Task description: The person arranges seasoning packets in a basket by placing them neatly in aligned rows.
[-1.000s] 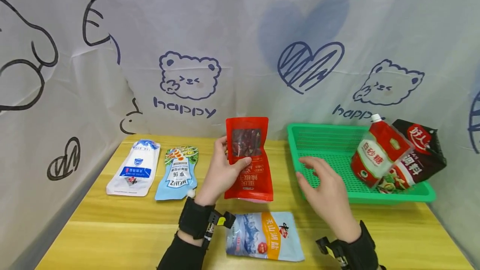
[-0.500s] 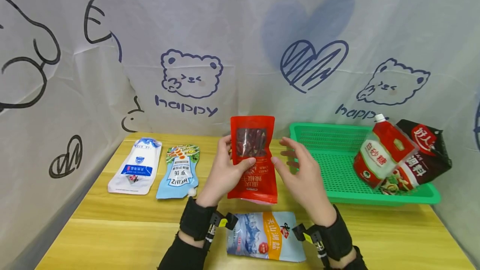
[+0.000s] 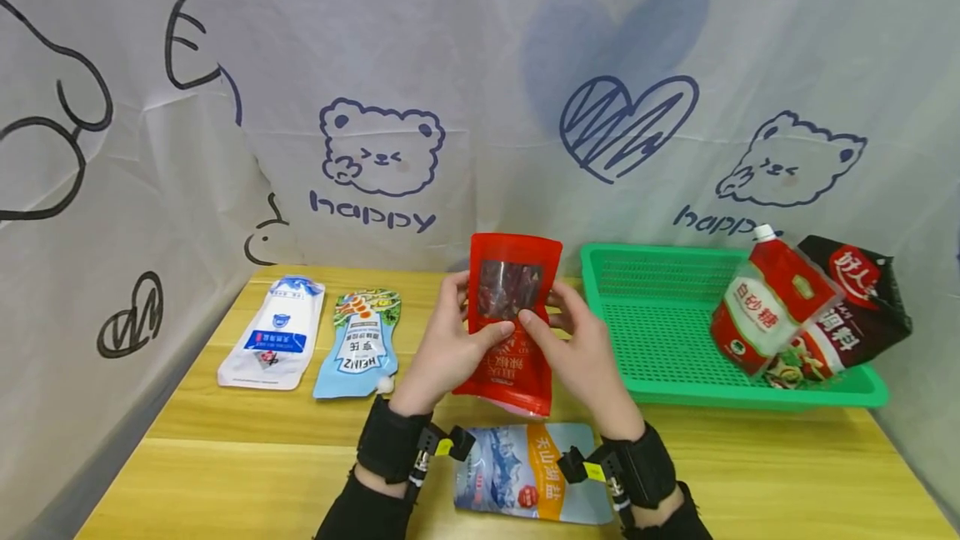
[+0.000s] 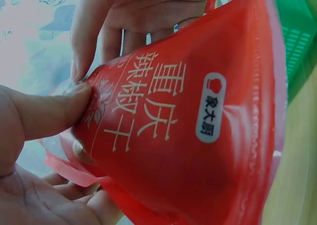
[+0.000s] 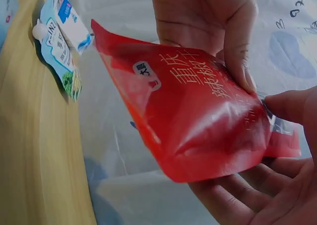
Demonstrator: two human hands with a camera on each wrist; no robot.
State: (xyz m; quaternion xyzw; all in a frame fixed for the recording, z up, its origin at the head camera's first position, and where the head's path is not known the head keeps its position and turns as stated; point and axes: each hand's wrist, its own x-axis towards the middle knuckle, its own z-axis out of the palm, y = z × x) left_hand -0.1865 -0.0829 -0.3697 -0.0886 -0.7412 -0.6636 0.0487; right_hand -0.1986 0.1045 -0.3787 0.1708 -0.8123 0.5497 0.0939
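A red pouch of dried chillies (image 3: pixel 517 369), with a clear window on its upper half, is held upright above the table between both hands. My left hand (image 3: pixel 450 348) grips its left side, thumb on the front and fingers behind. On the opposite side my right hand (image 3: pixel 581 348) pinches it the same way, so the two thumbs nearly meet below the window. In the left wrist view the pouch (image 4: pixel 163 121) shows large printed characters and its bottom seal. The right wrist view shows fingers (image 5: pixel 247 193) supporting the pouch (image 5: pixel 198 111) from behind.
A green basket (image 3: pixel 652 397) at the right holds a red-and-white spouted sugar pouch (image 3: pixel 757 315) and a black seasoning bag (image 3: pixel 862 307). A blue-and-orange salt bag (image 3: pixel 517 473) lies in front. At left lie a Heinz pouch (image 3: pixel 360 348) and a white salt bag (image 3: pixel 277 336).
My right hand has come left from beside the basket and taken hold of the chilli pouch's right side. The pouch has shifted slightly right; my left hand keeps its grip.
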